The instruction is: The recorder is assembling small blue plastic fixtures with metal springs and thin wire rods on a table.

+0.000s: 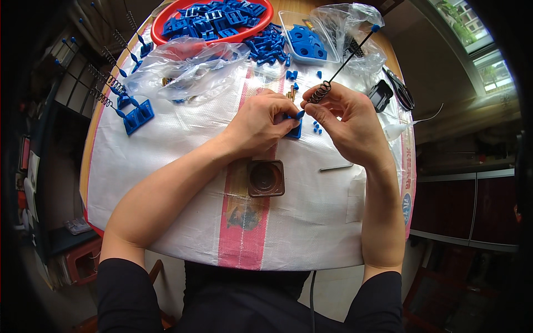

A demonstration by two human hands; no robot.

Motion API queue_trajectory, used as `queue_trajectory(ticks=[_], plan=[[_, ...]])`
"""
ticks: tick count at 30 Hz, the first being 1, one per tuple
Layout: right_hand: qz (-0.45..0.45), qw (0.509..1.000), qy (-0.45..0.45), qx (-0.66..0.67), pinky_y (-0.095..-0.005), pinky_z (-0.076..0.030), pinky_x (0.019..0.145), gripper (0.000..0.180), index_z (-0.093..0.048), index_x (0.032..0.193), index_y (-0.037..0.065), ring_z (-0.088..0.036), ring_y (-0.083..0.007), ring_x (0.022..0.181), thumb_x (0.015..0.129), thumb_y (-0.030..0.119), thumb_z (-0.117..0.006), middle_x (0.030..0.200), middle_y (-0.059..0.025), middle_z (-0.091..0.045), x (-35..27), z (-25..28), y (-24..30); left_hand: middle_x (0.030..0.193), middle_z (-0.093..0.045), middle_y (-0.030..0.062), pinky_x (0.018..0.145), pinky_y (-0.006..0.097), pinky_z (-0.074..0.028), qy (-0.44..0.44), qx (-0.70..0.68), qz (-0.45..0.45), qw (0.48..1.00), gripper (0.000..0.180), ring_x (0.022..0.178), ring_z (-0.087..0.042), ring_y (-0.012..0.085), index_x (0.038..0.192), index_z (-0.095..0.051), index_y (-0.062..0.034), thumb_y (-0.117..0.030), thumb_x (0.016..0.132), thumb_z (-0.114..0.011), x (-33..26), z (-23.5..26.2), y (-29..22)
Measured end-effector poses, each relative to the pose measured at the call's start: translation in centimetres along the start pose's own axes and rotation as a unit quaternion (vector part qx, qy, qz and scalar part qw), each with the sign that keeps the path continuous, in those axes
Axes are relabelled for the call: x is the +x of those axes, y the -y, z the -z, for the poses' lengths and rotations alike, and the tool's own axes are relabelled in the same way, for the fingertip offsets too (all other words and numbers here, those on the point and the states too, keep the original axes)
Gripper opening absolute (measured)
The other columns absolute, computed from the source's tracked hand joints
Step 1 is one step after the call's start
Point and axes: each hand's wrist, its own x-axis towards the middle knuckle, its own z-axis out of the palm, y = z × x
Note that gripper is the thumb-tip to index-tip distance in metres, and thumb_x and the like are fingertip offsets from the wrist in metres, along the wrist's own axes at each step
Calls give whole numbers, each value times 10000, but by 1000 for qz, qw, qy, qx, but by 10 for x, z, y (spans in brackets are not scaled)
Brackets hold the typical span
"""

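Observation:
My right hand (352, 119) pinches a black coil spring (319, 93) with a long thin rod rising from it, tipped by a small blue knob (375, 28). Just below the spring is a small pointed blue piece (300, 115), close to both hands' fingertips. My left hand (261, 122) is closed on a blue plastic base (295, 132), partly hidden under its fingers. Brass-coloured pins (292, 93) stand up right behind that base. Several tiny blue bits (316, 127) lie on the sheet by my right hand.
Further back are a red basin (157, 33) of blue parts, a pile of blue pegs (267, 45), a clear tub (335, 57) and plastic bags (189, 69). Blue bases with springs (139, 116) stand at left. A square brown dish (266, 191), metal rod (336, 167) and scissors (401, 91) lie nearer.

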Motion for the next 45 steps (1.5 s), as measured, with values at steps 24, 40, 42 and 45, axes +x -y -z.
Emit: queue_trajectory(ticks=[24, 40, 42, 45], plan=[[-51, 997, 46, -37, -312, -539, 710, 145, -693, 994, -13, -704, -206, 759, 858, 30, -669, 857, -148, -727, -1, -6, -8, 964, -707, 101, 870, 358, -489, -24, 7, -12, 1000, 150, 956, -621, 253, 926, -711, 4, -63, 794, -736, -1, -1, 2], [-33, 997, 39, -53, -318, -543, 697, 139, -691, 973, -18, -704, -218, 746, 843, 22, -662, 848, -151, -724, -1, -8, -11, 965, -706, 97, 855, 358, -489, -25, 0, -16, 1000, 143, 938, -615, 251, 928, -714, -4, -65, 799, -727, -2, -2, 4], [-37, 997, 40, -48, -318, -550, 705, 151, -688, 978, -20, -708, -221, 755, 835, 20, -666, 850, -149, -727, -1, -8, -10, 967, -707, 99, 860, 357, -489, -28, -4, -11, 1000, 143, 945, -616, 249, 931, -718, -8, -66, 801, -725, -2, -2, 4], [-43, 997, 49, -50, -319, -557, 711, 164, -685, 986, -21, -711, -223, 760, 828, 20, -673, 852, -149, -727, -1, -8, -9, 967, -708, 103, 863, 353, -491, -32, -6, -7, 999, 140, 951, -617, 246, 932, -722, -13, -69, 804, -723, -3, -3, 4]])
